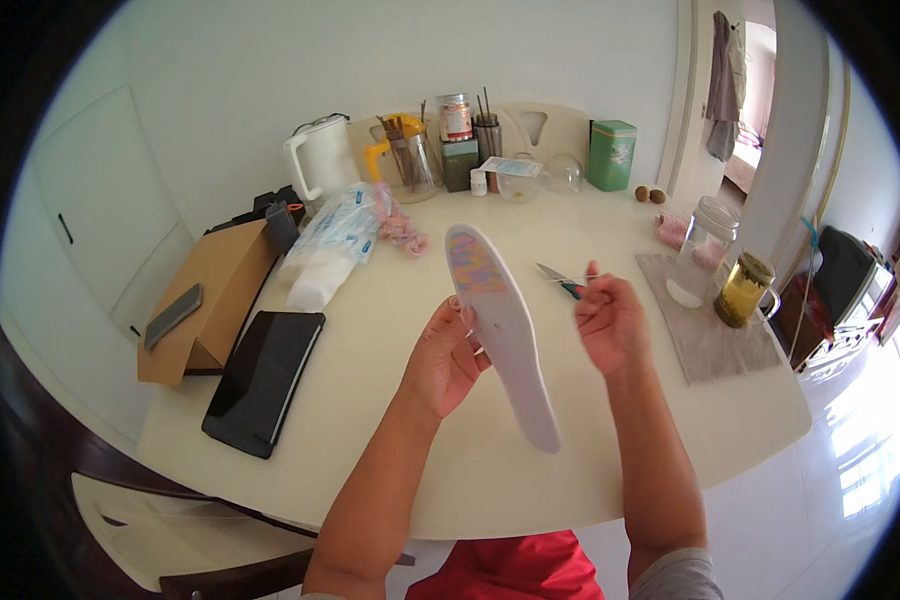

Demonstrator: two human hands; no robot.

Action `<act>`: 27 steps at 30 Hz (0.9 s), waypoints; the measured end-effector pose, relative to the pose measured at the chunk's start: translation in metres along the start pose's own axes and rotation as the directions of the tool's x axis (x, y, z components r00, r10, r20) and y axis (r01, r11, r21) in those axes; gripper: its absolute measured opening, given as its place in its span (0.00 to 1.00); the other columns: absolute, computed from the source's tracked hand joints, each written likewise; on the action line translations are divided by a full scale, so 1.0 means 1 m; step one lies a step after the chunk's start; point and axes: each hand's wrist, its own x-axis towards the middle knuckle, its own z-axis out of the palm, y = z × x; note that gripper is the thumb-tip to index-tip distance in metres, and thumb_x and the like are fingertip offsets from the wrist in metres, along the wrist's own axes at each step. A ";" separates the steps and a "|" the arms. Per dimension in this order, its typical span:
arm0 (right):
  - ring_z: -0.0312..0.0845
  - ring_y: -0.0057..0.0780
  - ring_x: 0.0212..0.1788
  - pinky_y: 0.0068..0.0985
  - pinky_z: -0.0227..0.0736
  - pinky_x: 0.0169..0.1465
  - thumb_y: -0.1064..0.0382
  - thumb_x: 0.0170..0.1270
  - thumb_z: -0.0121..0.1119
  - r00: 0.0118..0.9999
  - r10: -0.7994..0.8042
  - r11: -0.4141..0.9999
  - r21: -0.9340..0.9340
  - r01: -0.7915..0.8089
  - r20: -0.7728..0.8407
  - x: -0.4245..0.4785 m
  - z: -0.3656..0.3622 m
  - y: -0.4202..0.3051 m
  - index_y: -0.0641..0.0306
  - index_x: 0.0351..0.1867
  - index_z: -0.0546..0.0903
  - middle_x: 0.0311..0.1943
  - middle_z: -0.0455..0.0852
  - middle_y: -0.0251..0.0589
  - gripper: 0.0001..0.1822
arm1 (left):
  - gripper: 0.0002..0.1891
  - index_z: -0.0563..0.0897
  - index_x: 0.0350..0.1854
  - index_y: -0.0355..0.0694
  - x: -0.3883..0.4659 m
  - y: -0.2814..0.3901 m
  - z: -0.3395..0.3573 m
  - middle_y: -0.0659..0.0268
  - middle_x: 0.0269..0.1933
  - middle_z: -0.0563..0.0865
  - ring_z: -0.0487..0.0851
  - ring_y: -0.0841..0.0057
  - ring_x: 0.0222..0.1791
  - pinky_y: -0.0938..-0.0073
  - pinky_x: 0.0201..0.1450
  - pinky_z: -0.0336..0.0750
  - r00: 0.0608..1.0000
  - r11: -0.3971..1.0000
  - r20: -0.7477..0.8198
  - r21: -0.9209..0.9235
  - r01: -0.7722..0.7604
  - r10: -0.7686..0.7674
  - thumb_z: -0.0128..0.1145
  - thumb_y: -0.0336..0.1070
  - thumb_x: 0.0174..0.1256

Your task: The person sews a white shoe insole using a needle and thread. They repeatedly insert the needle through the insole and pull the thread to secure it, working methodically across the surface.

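Observation:
My left hand (446,352) grips a white shoe insole (506,345) by its edge, holding it tilted above the table. The insole's upper end bears a patch of wavy coloured stitching in yellow, purple and orange. To the right of it my right hand (611,319) is raised, its thumb and forefinger pinched together on a thin pale thread or needle (570,279); which of the two cannot be told. Scissors (561,279) with dark green and red handles lie on the table just behind my right fingers.
At the left are a black tablet-like case (264,382), an open cardboard box (214,292) and a plastic bag (334,240). A kettle (330,157), a pitcher (416,169) and a green tin (611,155) stand behind. A glass jar (701,255) and a tea mug (742,291) stand right.

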 end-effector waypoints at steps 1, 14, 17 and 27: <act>0.73 0.14 0.28 0.12 0.64 0.25 0.69 0.59 0.50 0.999 -0.008 0.995 0.096 0.004 0.040 0.002 0.005 -0.005 0.69 0.35 0.73 0.34 0.79 0.32 0.05 | 0.12 0.73 0.44 0.42 0.000 0.003 -0.003 0.69 0.39 0.81 0.80 0.79 0.39 0.74 0.44 0.76 0.998 1.000 -0.057 -0.009 -0.010 0.009 0.54 0.41 0.63; 0.70 0.25 0.24 0.38 0.76 0.52 0.74 0.62 0.42 0.856 -0.350 0.931 -0.040 0.363 -0.381 0.020 -0.044 -0.043 0.68 0.24 0.69 0.21 0.71 0.38 0.08 | 0.08 0.75 0.43 0.36 0.008 -0.003 -0.015 0.64 0.38 0.82 0.81 0.76 0.37 0.73 0.43 0.78 0.984 0.998 -0.167 0.020 0.067 -0.062 0.50 0.33 0.64; 0.69 0.26 0.23 0.42 0.74 0.53 0.72 0.62 0.44 0.773 -0.488 0.872 -0.179 0.456 -0.406 0.019 -0.039 -0.046 0.67 0.25 0.69 0.21 0.71 0.38 0.07 | 0.10 0.74 0.45 0.33 0.008 -0.002 -0.017 0.62 0.39 0.82 0.81 0.77 0.37 0.74 0.43 0.78 0.988 0.997 -0.141 0.030 0.076 -0.071 0.51 0.30 0.63; 0.70 0.25 0.26 0.23 0.72 0.38 0.67 0.62 0.46 0.411 -0.880 0.460 -0.649 0.606 -0.241 0.017 -0.042 -0.059 0.66 0.33 0.65 0.24 0.70 0.36 0.06 | 0.21 0.71 0.52 0.30 0.003 0.011 -0.009 0.60 0.42 0.81 0.80 0.77 0.40 0.77 0.44 0.77 0.996 0.990 -0.076 0.133 0.047 -0.037 0.56 0.20 0.54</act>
